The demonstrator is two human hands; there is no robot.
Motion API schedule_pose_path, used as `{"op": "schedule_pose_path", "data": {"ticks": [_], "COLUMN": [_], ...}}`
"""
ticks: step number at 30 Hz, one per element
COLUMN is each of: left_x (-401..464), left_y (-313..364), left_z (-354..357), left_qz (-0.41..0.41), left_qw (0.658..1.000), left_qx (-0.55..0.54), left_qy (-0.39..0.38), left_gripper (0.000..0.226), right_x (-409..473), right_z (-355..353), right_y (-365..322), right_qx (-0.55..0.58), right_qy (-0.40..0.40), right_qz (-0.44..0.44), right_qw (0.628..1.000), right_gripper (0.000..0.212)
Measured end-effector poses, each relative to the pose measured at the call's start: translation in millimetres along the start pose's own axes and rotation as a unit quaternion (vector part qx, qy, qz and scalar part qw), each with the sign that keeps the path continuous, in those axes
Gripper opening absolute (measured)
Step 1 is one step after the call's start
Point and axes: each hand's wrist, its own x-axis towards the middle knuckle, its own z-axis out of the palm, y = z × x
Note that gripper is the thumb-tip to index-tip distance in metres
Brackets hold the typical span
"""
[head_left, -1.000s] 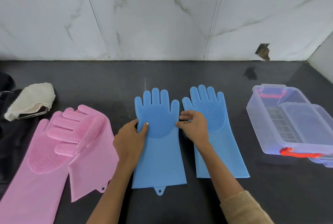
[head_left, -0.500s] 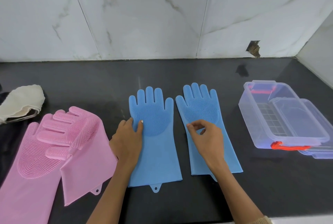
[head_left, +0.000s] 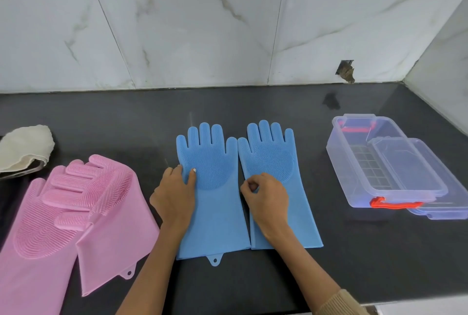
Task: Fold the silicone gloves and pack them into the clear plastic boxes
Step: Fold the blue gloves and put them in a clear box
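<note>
Two blue silicone gloves lie flat, side by side, on the dark counter, fingers pointing at the wall. My left hand [head_left: 174, 194] rests on the left edge of the left blue glove [head_left: 215, 203], thumb pressing its palm. My right hand [head_left: 268, 198] sits on the right blue glove [head_left: 272, 155] and pinches its inner edge with curled fingers. Two pink gloves [head_left: 76, 213] lie overlapping at the left. A clear plastic box [head_left: 354, 152] with orange handles stands open at the right, a clear lid [head_left: 435, 188] leaning across it.
A cream cloth [head_left: 24, 147] lies at the far left by a dark object. The marble-tiled wall [head_left: 228, 31] closes the back and right side. The counter's front edge [head_left: 417, 307] shows at the lower right.
My right hand has drawn the right blue glove leftward until it touches the left one. My left hand has stayed on the left glove.
</note>
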Motion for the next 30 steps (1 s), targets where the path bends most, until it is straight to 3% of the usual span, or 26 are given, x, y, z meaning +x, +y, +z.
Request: {"op": "schedule_pose_path", "data": {"ticks": [5,8,11,15,19,24,30], "left_x": [1.9,-1.6,-11.1,-33.2,-52.3,-56.2,-54.0], "left_y": [0.9,2.7,12.3,44.1,75.2,92.5,97.8], "left_z": [-1.4,-3.9,-9.0,-7.6,6.3,25.0,37.3], "left_qz": [0.002,-0.020,-0.029,0.029,0.095,0.085,0.101], "left_qw": [1.000,1.000,0.999,0.999,0.993,0.989,0.987], "left_qx": [0.005,-0.001,0.011,-0.033,-0.030,0.069,0.073], "left_qy": [0.001,-0.002,0.008,-0.020,-0.065,-0.104,-0.103], "left_gripper": [0.032,0.035,0.045,0.038,0.028,0.032,0.030], "right_x": [1.8,2.9,4.9,16.9,23.0,26.1,26.5], "right_z": [1.9,-5.1,-19.8,-39.7,-43.4,-42.2,-36.4], "right_y": [-1.6,7.6,21.9,47.4,60.3,65.1,67.6], "right_qx": [-0.013,0.062,0.113,0.059,0.007,0.025,-0.038], "right_qy": [-0.008,-0.027,0.037,0.123,0.083,0.092,0.097], "right_qz": [-0.022,-0.026,0.008,0.058,0.089,0.097,0.096], "right_qw": [1.000,0.997,0.993,0.989,0.993,0.991,0.990], "right_gripper": [0.024,0.022,0.013,0.023,0.035,0.038,0.035]}}
